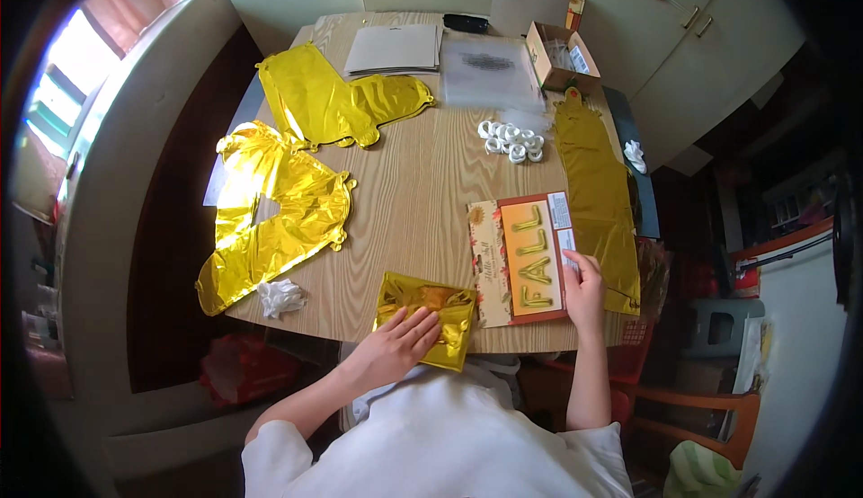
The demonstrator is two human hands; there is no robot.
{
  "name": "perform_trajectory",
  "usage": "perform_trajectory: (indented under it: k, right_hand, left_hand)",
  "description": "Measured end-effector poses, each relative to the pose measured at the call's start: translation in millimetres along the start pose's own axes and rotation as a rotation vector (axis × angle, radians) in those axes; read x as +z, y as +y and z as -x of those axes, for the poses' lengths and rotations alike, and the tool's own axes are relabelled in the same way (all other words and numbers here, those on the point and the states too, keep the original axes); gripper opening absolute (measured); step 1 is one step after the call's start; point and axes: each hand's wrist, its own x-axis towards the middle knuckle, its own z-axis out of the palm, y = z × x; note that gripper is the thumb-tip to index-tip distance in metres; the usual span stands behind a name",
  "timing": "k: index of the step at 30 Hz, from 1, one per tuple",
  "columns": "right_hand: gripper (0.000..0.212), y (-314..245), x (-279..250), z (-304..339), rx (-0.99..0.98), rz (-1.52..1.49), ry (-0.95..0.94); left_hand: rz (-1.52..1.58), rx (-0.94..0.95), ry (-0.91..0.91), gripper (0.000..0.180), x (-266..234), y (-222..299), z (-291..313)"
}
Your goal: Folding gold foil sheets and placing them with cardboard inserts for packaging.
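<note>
My left hand (402, 343) lies flat, fingers stretched out, on a folded gold foil balloon (452, 332) at the table's front edge. With my right hand (585, 293) I grip the right edge of a printed packaging card (490, 260), which shows gold balloon letters on an orange panel. The card lies just right of the folded foil. Flat gold foil balloons are spread around: one (315, 93) at the far left, a crumpled shiny one (306, 197) at the left edge, and a long one (598, 192) along the right side.
Small white ribbon rolls (514, 142) sit right of centre. Behind them are clear plastic bags (481, 89), a cardboard box (542, 48), a stack of grey-white cards (393, 50) and a black item (466, 23). Crumpled white tissue (281, 298) lies front left. A wooden chair (737, 426) stands lower right.
</note>
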Motion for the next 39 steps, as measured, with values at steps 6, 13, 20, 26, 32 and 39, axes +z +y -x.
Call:
perform_trajectory:
  k: [6,13,20,26,32,39]
  right_hand:
    - [0.033,-25,-16,1,0.029,-0.492,0.119]
    - [0.021,-73,-16,0,-0.891,0.285,0.052]
    - [0.024,-105,87,83,-0.800,0.594,-0.343]
    - [0.033,-106,75,33,-0.717,0.352,-0.333]
    - [0.044,-40,39,14,-0.571,0.588,-0.336]
    - [0.039,-63,61,47,-0.408,0.556,-0.294]
  left_hand:
    - [0.840,-0.441,-0.215,0.041,-50,-21,31]
    - [2.051,-0.629,0.810,0.041,-44,-63,72]
    - [2.040,-0.582,1.048,0.044,-41,-72,77]
    - [2.248,-0.705,0.878,0.048,-28,-40,46]
    - [2.538,-0.776,0.547,0.046,1,-11,-9]
    - [2.462,-0.892,0.389,0.044,-2,-7,-48]
